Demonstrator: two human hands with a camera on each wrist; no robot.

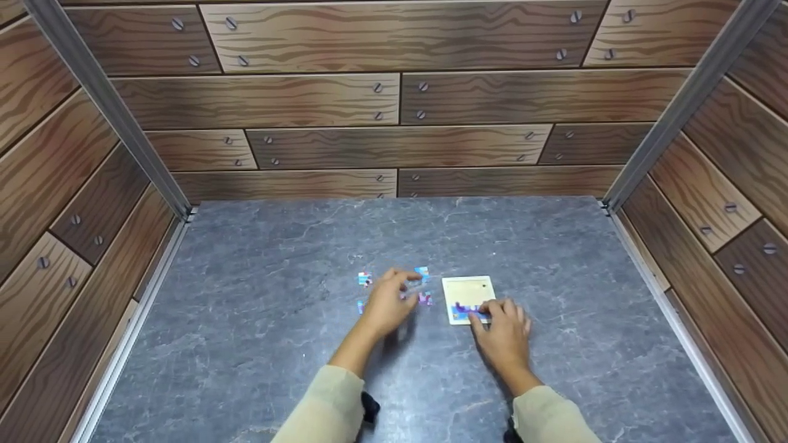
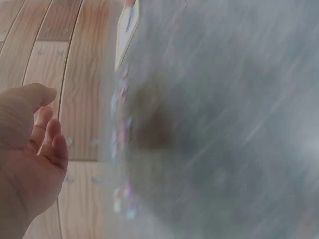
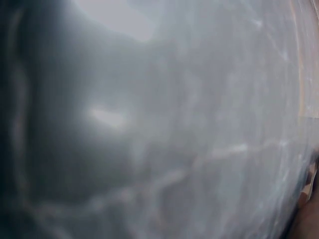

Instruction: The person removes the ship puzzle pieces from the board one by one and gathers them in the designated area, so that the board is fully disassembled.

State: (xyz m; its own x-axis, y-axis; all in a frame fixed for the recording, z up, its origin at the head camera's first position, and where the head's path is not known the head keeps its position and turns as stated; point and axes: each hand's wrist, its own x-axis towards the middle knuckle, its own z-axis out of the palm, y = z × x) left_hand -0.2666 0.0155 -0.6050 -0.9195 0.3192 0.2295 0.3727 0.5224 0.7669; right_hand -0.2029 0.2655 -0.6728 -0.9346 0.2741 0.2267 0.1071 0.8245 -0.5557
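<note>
In the head view my left hand (image 1: 389,303) hovers over loose jigsaw pieces, its thumb and fingers bent and apart with nothing between them. The left wrist view also shows this hand (image 2: 37,149) with relaxed, curved fingers. One jigsaw piece (image 1: 422,271) lies beyond its fingertips and another piece (image 1: 425,299) beside its thumb. My right hand (image 1: 506,335) rests at the lower right of a cream puzzle tray (image 1: 466,290), thumb and forefinger touching the blue and purple pieces (image 1: 463,312) along its near side. Its fingers partly cover that corner.
Two further pieces lie left of my left hand: a blue and white piece (image 1: 364,279) and a partly hidden piece (image 1: 361,306). The grey marbled table (image 1: 277,344) is enclosed by wood-patterned walls (image 1: 394,98) with metal corner posts. Both wrist views are blurred.
</note>
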